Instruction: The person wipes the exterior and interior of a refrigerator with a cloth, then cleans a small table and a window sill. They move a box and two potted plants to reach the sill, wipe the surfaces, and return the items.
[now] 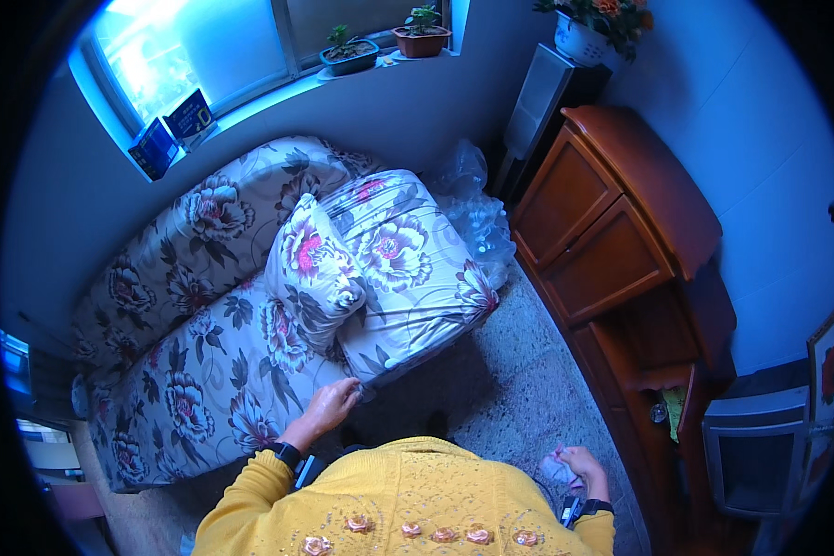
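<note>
A floral-patterned fabric cover lies over an L-shaped sofa in front of me. My left hand is at the cover's front edge, at the inner corner where the long seat meets the chaise part. Its fingers pinch a small bit of fabric there. A matching floral cushion leans on the seat beyond that hand. Low on my right side, away from the sofa, my right hand grips a crumpled pale cloth with pinkish-purple edges.
A curved wooden cabinet stands to the right, with a speaker behind it and an old television nearer me. Clear plastic bags fill the gap beside the chaise. Speckled floor lies between sofa and cabinet. Potted plants sit on the windowsill.
</note>
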`<action>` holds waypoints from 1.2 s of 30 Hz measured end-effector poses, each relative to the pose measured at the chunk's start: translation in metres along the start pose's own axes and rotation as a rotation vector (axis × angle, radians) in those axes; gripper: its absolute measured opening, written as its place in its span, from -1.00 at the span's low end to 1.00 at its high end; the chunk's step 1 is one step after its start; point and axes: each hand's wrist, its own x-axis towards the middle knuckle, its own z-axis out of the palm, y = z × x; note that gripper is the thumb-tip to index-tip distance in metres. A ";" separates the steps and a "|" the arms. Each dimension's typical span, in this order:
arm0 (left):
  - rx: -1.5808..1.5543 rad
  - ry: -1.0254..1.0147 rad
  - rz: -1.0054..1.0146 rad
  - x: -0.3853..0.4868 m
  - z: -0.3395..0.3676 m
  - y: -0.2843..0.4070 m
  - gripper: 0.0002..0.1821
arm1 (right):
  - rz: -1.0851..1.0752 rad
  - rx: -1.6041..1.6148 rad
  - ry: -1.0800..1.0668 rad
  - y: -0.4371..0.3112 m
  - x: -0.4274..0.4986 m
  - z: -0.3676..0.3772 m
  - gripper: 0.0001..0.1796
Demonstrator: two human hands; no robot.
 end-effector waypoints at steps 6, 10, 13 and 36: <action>0.068 -0.009 -0.123 -0.016 0.027 0.014 -0.67 | -0.078 -0.085 0.000 -0.026 0.044 -0.053 -0.77; 0.060 -0.013 -0.189 -0.027 0.031 0.005 -0.66 | -0.117 -0.041 0.021 -0.027 0.052 -0.057 -0.77; 0.036 0.017 -0.194 -0.022 0.030 -0.003 -0.66 | -0.093 -0.073 0.017 -0.020 0.042 -0.047 -0.76; -0.005 0.263 -0.237 -0.075 0.014 -0.076 -0.64 | 0.020 -0.319 -0.075 -0.089 -0.002 -0.002 -0.59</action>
